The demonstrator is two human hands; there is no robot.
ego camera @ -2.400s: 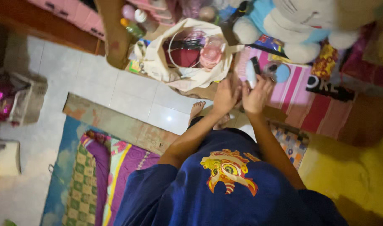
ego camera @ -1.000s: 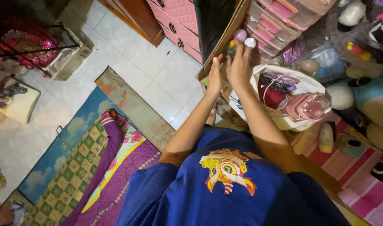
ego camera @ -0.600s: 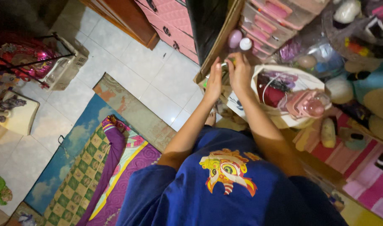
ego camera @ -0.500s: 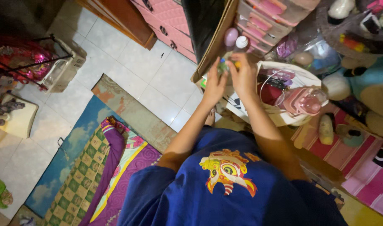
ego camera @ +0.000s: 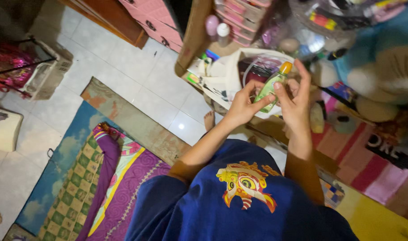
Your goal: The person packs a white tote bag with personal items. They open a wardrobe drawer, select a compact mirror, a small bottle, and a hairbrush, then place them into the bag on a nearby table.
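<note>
The head camera looks down on a person in a blue shirt (ego camera: 239, 201) with a bright printed figure on the chest. Both forearms go forward from the body and meet in front. The left hand (ego camera: 242, 105) and the right hand (ego camera: 295, 102) together hold a small green bottle (ego camera: 268, 89) with an orange cap. The left fingers curl around its lower part, and the right thumb and fingers close on its side, with the index finger raised above the cap. The bottle is tilted, its cap pointing away from the body.

Just under the hands, a bare foot (ego camera: 208, 120) stands on the white floor tiles (ego camera: 137, 76). Directly behind the hands is a cream cloth bag (ego camera: 221, 82), open, with dark red things inside. To the right of the right hand lies a pink striped mat (ego camera: 346, 156). Further beyond the hands, two small bottles (ego camera: 217, 30) stand on a cardboard box (ego camera: 195, 35), and a blue and white plush toy (ego camera: 378, 58) sits far right. Left of the left arm, colourful mats (ego camera: 101, 178) lie on the floor.
</note>
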